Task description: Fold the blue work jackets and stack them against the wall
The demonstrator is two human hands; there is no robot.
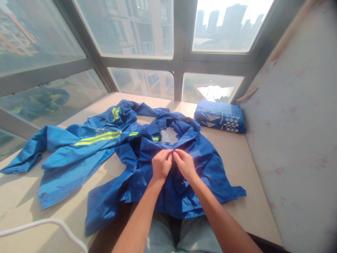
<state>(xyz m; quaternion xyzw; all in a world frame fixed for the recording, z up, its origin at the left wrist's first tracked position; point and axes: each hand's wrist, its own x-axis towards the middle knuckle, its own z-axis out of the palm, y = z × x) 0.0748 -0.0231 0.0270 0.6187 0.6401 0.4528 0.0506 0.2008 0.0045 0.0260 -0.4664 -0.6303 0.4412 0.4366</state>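
Note:
A blue work jacket [210, 165] lies spread before me, its collar toward the window and its hem over the near edge by my knees. Just below the collar opening, my left hand [162, 162] and my right hand [184, 162] meet at the front placket. Each pinches the jacket's fabric between thumb and fingers, the fingertips nearly touching. Whether a button sits between them is hidden. A dark button [170, 204] shows lower on the placket. To the left, a second blue jacket [71, 154] with yellow-green reflective stripes lies spread, partly under the first one's edge.
A folded blue bundle [219, 117] with white print rests at the back right, near the patterned wall [295, 140]. Windows with a grey frame [179, 66] stand behind the pale wooden surface [242, 161]. A white cable [52, 221] curves across the lower left.

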